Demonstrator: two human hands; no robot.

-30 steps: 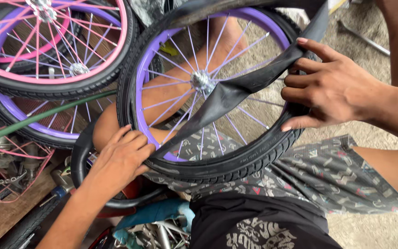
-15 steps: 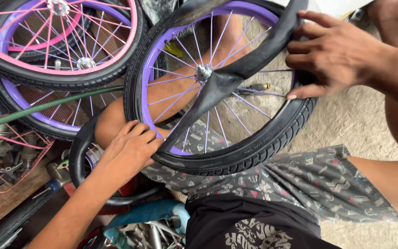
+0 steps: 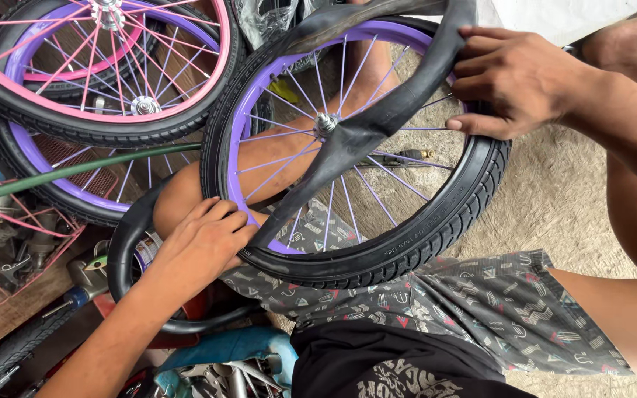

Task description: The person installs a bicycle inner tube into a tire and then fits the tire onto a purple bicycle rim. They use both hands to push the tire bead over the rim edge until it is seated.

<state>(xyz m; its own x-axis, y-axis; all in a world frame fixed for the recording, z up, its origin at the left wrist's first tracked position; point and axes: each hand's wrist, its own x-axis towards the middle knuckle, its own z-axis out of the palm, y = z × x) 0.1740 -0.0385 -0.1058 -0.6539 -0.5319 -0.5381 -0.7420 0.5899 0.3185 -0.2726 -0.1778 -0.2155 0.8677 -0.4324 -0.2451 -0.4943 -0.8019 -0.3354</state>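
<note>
1. Two bare hands work on a small bicycle wheel point(image 3: 377, 243) with a purple rim and black tyre, which rests upright against the person's lap and patterned shorts point(image 3: 481, 309).
2. Left hand point(image 3: 204, 243) reaches in from the lower left, forearm angled upward. Its fingers are curled and pressed together against the tyre's lower left edge, where a flat black inner tube point(image 3: 355, 136) meets the rim.
3. Right hand point(image 3: 514, 77) comes in from the upper right, wrist bent. Its fingers are closed over the tube and the tyre's top right edge, with the thumb below them on the tyre.
4. Slack and unfilled, the inner tube runs diagonally across the spokes from one hand to the other, passing just beside the hub, and loops over the wheel's top.
5. Another wheel with a pink rim point(image 3: 105, 66) lies at the upper left, overlapping a further purple-rimmed wheel point(image 3: 60, 173).
6. One green hose point(image 3: 75, 171) crosses them.
</note>
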